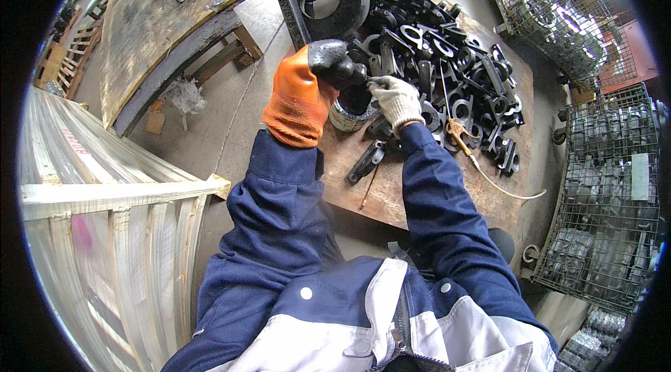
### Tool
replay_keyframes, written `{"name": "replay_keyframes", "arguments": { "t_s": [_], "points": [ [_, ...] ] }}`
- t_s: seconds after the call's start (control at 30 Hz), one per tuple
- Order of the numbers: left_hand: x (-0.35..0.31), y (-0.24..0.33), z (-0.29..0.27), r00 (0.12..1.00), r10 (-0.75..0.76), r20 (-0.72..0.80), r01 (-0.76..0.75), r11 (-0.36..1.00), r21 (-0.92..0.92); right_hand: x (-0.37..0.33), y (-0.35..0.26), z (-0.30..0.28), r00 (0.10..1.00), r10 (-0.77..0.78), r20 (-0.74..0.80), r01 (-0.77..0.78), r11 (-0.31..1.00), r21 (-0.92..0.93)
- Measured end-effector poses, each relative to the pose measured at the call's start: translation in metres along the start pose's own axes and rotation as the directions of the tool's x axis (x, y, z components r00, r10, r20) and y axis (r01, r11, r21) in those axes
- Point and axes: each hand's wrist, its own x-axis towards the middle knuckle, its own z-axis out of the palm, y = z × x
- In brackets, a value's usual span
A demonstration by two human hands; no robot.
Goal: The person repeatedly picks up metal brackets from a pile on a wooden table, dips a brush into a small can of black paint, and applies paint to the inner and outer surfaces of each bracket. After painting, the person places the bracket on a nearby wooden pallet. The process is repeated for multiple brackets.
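Head view: the orange-gloved left hand point(307, 89) and white-gloved right hand point(397, 101) sit close together over a round can point(348, 122), fingers curled — though whatever they grasp is too hidden to tell. The can stands on a brown board point(391, 198), beside heaped black metal parts point(424, 78).

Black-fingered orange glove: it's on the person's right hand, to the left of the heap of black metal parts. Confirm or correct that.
Wrong hand: the head view shows the black-fingered orange glove on the person's left hand, to the left of the heap of black metal parts.
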Motion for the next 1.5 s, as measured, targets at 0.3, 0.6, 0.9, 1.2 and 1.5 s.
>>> {"name": "replay_keyframes", "arguments": {
  "t_s": [0.3,0.6,0.9,1.2,1.5],
  "points": [
    [0.001,0.004,-0.001,0.993,-0.092,-0.078,0.077,0.982,-0.171,-0.004,0.031,0.007,0.939,0.341,0.036,-0.244,0.59,0.769],
    [-0.002,0.008,0.005,0.985,-0.139,-0.098,0.118,0.974,-0.191,0.017,0.016,0.047,0.989,0.14,0.038,-0.129,0.732,0.669],
    [0.002,0.012,0.01,0.982,-0.143,-0.126,0.125,0.983,-0.136,-0.019,0.019,-0.018,0.873,0.458,0.167,-0.239,0.105,0.965],
    [-0.001,0.013,0.019,0.962,-0.177,-0.206,0.149,0.978,-0.144,-0.034,0.023,-0.007,0.921,0.36,0.152,-0.259,0.27,0.927],
    [0.003,0.008,0.003,0.977,-0.198,-0.073,0.185,0.97,-0.159,0.003,0.004,0.01,0.995,0.101,0.007,-0.072,0.658,0.75]
  ]
}}
